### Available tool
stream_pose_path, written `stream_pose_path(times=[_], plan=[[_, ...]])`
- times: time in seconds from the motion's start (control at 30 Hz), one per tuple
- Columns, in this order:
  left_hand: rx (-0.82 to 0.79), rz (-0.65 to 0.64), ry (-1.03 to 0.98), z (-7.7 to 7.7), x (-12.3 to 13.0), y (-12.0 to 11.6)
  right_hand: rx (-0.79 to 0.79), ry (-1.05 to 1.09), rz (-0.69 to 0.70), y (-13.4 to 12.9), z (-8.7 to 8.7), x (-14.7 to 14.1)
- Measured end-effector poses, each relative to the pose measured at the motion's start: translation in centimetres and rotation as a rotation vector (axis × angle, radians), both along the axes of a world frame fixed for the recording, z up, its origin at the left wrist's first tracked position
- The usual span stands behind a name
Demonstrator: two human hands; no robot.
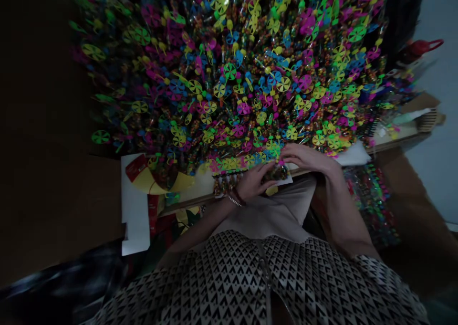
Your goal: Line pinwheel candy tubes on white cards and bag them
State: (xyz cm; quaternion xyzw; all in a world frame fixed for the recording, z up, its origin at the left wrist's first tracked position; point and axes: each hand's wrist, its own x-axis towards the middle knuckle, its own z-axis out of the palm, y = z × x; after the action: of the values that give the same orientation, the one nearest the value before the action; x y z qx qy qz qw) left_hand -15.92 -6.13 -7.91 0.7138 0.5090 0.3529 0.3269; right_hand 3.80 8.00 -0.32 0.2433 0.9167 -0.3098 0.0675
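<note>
At the near edge of the table, my left hand (255,179) curves its fingers and thumb around the right part of a row of candy-filled pinwheel toys (229,183). A dark toothed strip (229,173) runs along the tops of these toys. My right hand (306,157) reaches in from the right, its fingertips closed on a pinwheel top (274,147) at that end of the row. Both hands' fingertips nearly meet there, and dim light blurs the exact grip. Beneath them a piece of white card (285,179) shows.
A large heap of bright pinwheel toys (232,72) covers the table behind my hands. Left are white card (134,210) and a curled yellow strip (143,179). Bagged toys (372,201) lie low at right. A brown comb-like object (427,120) and red-handled item (418,48) lie farther right.
</note>
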Motion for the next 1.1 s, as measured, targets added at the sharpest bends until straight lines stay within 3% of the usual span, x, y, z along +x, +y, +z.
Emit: stream_pose_path(times=[0.07,0.17,0.33,0.4,0.5,0.7,0.83,0.93,1.1], plan=[[-0.138,0.118,-0.088,-0.9,1.7,-0.6,-0.036,-0.009,0.108,1.2,-1.6,-1.4],[-0.349,0.279,-0.192,-2.4,3.6,-1.1,-0.014,-0.011,0.155,2.9,-3.6,-2.3],[-0.827,0.273,-0.672,-3.0,5.8,0.1,-0.002,0.034,0.124,4.2,-4.9,-2.1],[-0.945,0.287,-0.839,-3.0,6.7,0.6,0.0,-0.014,0.133,4.3,-5.3,-2.3],[-0.98,0.35,-0.97,-2.8,7.7,1.0,0.052,-0.063,0.067,3.3,-6.0,-2.5],[-1.011,0.432,-1.022,-2.4,8.0,1.3,0.236,0.088,-0.338,-1.9,-7.4,-1.9],[-1.028,0.45,-0.996,-1.8,7.8,1.3,0.329,0.076,-0.516,-4.5,-8.7,-1.7],[-1.082,0.366,-0.91,-1.4,7.2,1.3,0.356,0.042,-0.555,-5.0,-9.4,-1.8],[-1.12,0.147,-0.662,-1.4,5.5,0.8,0.34,0.054,-0.495,-4.8,-9.5,-1.5]])
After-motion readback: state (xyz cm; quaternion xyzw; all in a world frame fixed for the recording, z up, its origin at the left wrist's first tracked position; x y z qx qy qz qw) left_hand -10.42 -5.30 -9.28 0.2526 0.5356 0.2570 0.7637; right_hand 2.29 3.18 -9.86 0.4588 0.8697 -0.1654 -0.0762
